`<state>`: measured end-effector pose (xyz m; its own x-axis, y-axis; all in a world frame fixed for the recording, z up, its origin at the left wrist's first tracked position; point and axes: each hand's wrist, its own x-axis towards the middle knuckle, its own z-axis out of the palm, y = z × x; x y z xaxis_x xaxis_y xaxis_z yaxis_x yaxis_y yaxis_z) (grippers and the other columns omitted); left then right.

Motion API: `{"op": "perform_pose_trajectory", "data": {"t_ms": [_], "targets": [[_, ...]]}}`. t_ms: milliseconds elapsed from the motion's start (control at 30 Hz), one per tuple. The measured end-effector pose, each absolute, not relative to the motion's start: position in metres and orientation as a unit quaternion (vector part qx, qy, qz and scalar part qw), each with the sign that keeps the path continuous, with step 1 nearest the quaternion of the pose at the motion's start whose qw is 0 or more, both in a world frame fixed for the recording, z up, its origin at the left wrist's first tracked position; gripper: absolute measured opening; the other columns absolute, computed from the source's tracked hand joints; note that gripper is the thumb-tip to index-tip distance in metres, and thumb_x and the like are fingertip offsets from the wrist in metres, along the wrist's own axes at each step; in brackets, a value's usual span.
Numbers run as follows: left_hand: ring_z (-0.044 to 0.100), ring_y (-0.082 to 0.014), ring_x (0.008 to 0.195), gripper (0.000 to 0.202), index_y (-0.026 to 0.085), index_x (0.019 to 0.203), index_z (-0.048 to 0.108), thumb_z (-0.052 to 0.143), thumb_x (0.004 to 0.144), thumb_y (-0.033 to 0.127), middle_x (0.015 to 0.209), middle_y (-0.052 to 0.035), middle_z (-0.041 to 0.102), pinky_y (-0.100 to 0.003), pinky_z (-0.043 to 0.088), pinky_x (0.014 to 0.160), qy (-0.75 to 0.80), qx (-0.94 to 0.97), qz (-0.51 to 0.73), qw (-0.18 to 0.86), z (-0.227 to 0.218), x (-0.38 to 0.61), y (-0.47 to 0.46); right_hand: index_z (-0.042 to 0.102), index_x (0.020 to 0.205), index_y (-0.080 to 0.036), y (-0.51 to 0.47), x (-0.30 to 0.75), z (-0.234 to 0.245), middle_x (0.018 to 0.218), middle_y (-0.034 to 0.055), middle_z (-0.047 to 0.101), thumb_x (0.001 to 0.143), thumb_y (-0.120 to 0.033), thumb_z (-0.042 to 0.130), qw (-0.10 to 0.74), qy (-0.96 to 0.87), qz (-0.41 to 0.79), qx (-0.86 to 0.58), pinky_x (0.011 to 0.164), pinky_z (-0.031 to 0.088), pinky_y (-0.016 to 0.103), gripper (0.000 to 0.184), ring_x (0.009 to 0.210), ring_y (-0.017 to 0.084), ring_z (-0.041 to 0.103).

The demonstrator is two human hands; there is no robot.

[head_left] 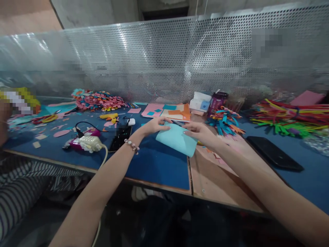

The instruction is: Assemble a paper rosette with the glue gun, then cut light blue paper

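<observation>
Over the front middle of the table, both hands hold a light blue sheet (177, 139), which looks folded or curved over at its top edge. It could be felt or craft foam; I cannot tell. My left hand (156, 126), with a beaded bracelet on its wrist, pinches the sheet's upper left corner. At the upper right edge, my right hand (199, 132) closes its thumb and fingers on it. A thin dark item (177, 122) shows between the hands, too small to name. Behind them lie pink, cream and orange sheets (174, 111) with small blue squares.
To the left are a power strip (86, 142) with a cord, a yellow glue gun (109, 116), scraps and a heap of craft flowers (95, 100). On the right lie a black phone (275, 152) and pipe cleaners (288, 115). Someone in striped clothing (23, 199) sits at left.
</observation>
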<state>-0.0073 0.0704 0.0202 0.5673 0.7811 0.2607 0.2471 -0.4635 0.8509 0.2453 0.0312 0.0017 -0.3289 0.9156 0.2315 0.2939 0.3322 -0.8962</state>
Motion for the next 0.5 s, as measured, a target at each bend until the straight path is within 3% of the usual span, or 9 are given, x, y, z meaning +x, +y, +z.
{"op": "perform_pose_trajectory", "data": {"t_ms": [233, 500], "targets": [[0.054, -0.0130, 0.073, 0.039, 0.016, 0.106, 0.060, 0.071, 0.073, 0.032, 0.085, -0.0028, 0.058, -0.023, 0.041, 0.064, 0.341, 0.793, 0.358, 0.357, 0.020, -0.010, 0.075, 0.066, 0.104, -0.016, 0.037, 0.252, -0.004, 0.102, 0.0075, 0.067, 0.080, -0.043, 0.067, 0.423, -0.705, 0.361, -0.440, 0.072, 0.051, 0.032, 0.037, 0.085, 0.018, 0.062], [0.055, -0.0143, 0.071, 0.033, 0.014, 0.101, 0.062, 0.070, 0.075, 0.033, 0.086, -0.0056, 0.061, -0.026, 0.044, 0.063, 0.347, 0.787, 0.382, 0.338, 0.018, -0.008, 0.075, 0.059, 0.111, -0.014, 0.045, 0.266, -0.011, 0.096, 0.0042, 0.065, 0.088, -0.033, 0.061, 0.457, -0.687, 0.331, -0.458, 0.069, 0.053, 0.032, 0.030, 0.077, 0.014, 0.063]]}}
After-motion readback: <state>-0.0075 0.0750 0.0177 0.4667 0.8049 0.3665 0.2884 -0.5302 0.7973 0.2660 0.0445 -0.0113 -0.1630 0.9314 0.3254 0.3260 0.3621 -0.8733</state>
